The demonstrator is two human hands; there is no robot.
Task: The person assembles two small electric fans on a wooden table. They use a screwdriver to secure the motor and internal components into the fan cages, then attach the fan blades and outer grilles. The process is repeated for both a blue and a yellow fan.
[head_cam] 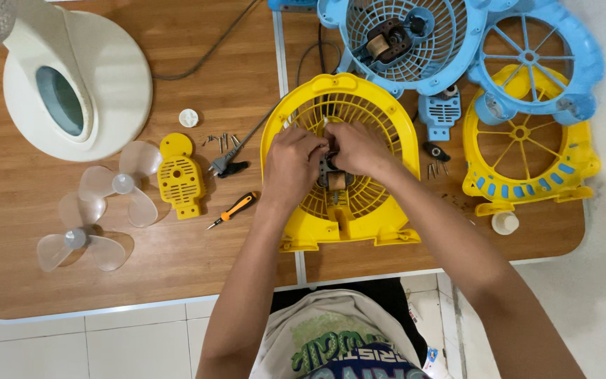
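Looking down from my head, I am holding the little motor with my left hand and right hand, both closed around it, in the middle of the yellow fan shell on the table. I am thinking I should be keeping it straight and going gently.

The scene is brightly and evenly lit by soft, diffuse light from above, with no hard-edged shadows. Faint, blurred shadows lie under the clear fan blades and beside the orange screwdriver on the wooden table. The cream fan base carries a mild sheen but no blown-out glare, and the white floor at the right edge looks slightly washed out. Focus is sharp across the table; small screws stay distinct. Wide-angle distortion bows the table's edges near the corners. Colours appear saturated, without motion blur.
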